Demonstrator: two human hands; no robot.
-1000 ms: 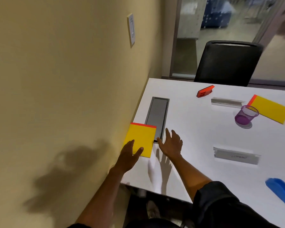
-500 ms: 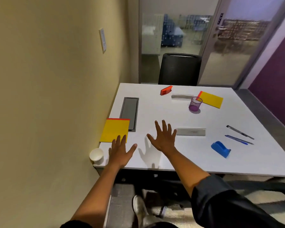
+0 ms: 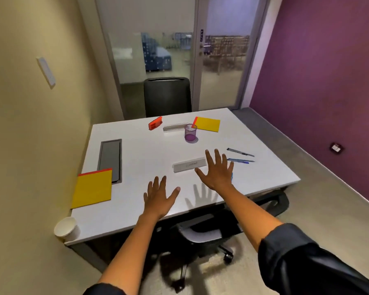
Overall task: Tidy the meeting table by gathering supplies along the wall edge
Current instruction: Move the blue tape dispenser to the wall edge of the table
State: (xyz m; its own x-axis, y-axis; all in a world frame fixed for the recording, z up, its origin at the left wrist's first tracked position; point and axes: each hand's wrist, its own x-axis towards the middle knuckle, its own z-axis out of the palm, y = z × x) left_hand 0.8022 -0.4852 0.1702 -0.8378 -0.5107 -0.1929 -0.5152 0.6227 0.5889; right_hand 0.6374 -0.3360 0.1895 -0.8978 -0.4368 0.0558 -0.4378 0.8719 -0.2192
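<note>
Head view: both hands hover over the near part of the table [image 3: 136, 218], palms down, fingers spread wide, neither holding anything. The right hand [image 3: 216, 174] is farther out and to the right; the left hand [image 3: 160, 198] is nearer and more central.

One yellow pad [image 3: 93, 188] already lies at the left, by the wall edge, overlapping the near end of the grey floor-box lid [image 3: 110, 159]. A paper cup [image 3: 65, 227] stands at the near left corner.

The rest is not yet gathered. The name strip [image 3: 189, 165] lies just left of the right hand's fingers, its long axis running left to right, slightly rising to the right. The two pens [image 3: 240, 156] lie just right of that hand, also lengthwise left to right. A blue thing shows only as a sliver under the right hand.

Far off are the purple cup [image 3: 190, 133], second pad [image 3: 208, 124], clear strip [image 3: 175, 126] and orange stapler [image 3: 155, 122].

The right hand looks nearest to strip and pens; all must travel left.
</note>
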